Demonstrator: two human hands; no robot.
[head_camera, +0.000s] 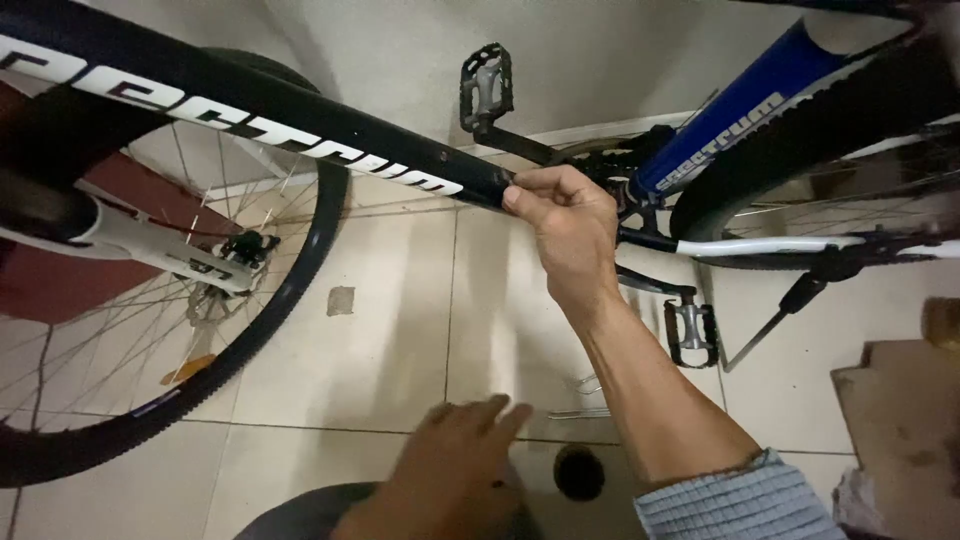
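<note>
Right hand (565, 235) grips the black down tube (300, 130) of the bicycle; left hand (450, 470) hovers, blurred, above the tiled floor (380, 350).

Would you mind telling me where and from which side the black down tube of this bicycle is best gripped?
Probably at the lower end of the down tube, near the crank, coming from below. The tube slants down to the right and its underside is bare there. The right hand grips that spot, fingers curled over it. The left hand hovers low over the tiled floor.

Black down tube (300, 135) of the bicycle, white lettering, slants down to the right. My right hand (565, 235) grips its lower end.
</note>
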